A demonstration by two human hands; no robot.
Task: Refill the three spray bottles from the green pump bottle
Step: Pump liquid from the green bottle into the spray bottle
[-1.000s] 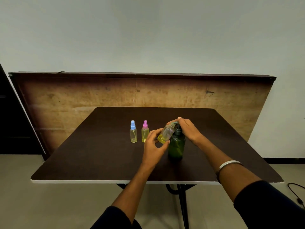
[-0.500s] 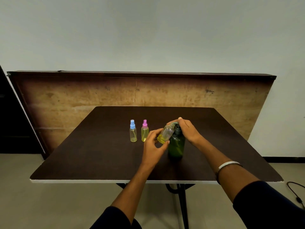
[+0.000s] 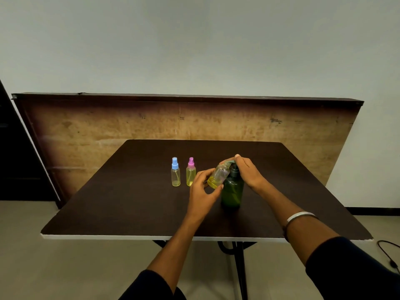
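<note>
The green pump bottle (image 3: 232,191) stands upright near the middle of the dark table (image 3: 121,202). My right hand (image 3: 249,172) rests over its pump head, fingers curled round the top. My left hand (image 3: 202,191) holds a small clear spray bottle (image 3: 218,176) without its cap, tilted with its mouth up against the pump spout; yellow liquid sits in its lower end. Two more small bottles stand upright to the left: one with a blue cap (image 3: 175,172) and one with a pink cap (image 3: 191,171), both holding yellowish liquid.
A long wooden board (image 3: 108,128) leans against the wall behind the table. The table's white front edge (image 3: 108,237) is close to me. A black cable (image 3: 387,252) lies on the floor at the right.
</note>
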